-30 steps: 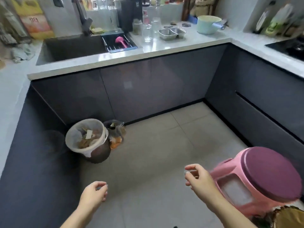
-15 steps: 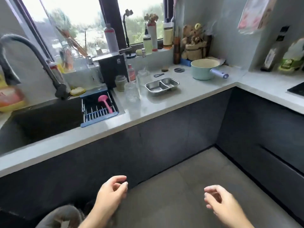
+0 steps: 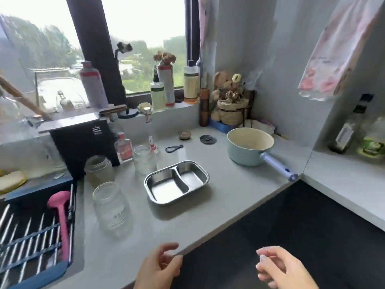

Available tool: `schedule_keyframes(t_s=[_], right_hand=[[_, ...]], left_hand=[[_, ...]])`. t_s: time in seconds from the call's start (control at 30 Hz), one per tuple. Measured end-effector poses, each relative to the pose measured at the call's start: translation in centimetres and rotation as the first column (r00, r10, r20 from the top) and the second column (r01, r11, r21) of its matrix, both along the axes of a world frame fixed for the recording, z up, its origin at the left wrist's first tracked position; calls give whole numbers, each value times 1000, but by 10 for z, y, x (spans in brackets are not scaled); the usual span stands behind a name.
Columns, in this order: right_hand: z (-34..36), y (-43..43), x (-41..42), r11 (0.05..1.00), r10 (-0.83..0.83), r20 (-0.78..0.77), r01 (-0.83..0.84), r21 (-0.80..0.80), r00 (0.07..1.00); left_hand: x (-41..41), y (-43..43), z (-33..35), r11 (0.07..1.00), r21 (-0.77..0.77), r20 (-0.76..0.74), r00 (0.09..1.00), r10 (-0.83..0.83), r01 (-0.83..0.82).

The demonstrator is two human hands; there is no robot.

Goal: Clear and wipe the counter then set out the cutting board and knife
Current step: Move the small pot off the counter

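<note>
Counter (image 3: 229, 197) not cleared yet: steel tray (image 3: 176, 183) mid-counter, glass jars (image 3: 111, 205) just left of tray, pot (image 3: 249, 146) behind-right of it. No wiping evident. No cutting board or knife in view. My left hand (image 3: 159, 268) and right hand (image 3: 285, 268) hover below tray, near counter edge, fingers loosely curled, holding nothing.

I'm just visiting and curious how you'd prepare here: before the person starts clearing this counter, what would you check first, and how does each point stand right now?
1. Both hands free: left hand and right hand hold nothing. Ok.
2. Counter clear: not ok. The steel tray, saucepan and three glass jars, the nearest at, stand on it.
3. Saucepan handle safely inside the edge: not ok, its tip reaches the counter corner.
4. Tray empty, so easy to lift: ok.
5. Wiping cloth at hand: cannot tell.
6. Cutting board and knife located: cannot tell, neither is clearly visible.
</note>
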State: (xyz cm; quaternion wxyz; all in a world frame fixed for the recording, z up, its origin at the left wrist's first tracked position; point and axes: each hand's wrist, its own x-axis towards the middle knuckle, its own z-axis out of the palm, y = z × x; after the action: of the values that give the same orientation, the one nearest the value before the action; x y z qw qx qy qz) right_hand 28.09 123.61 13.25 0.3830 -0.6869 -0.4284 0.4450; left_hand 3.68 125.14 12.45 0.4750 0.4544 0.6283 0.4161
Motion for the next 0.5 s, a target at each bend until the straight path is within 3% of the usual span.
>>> schedule_keyframes(t_s=[0.17, 0.3, 0.4, 0.5], right_hand=[[18, 99, 75, 968, -226, 120, 209, 139, 967], [29, 183, 145, 921, -363, 213, 315, 227, 907], [29, 240, 175, 984, -176, 72, 175, 20, 982], [26, 275, 173, 972, 110, -100, -128, -197, 989]], left_hand=[[85, 103, 20, 987, 52, 1, 988, -152, 152], [144, 173, 20, 977, 125, -81, 983, -165, 174], [179, 205, 15, 984, 124, -124, 986, -111, 127], [204, 225, 9, 991, 112, -152, 987, -53, 70]])
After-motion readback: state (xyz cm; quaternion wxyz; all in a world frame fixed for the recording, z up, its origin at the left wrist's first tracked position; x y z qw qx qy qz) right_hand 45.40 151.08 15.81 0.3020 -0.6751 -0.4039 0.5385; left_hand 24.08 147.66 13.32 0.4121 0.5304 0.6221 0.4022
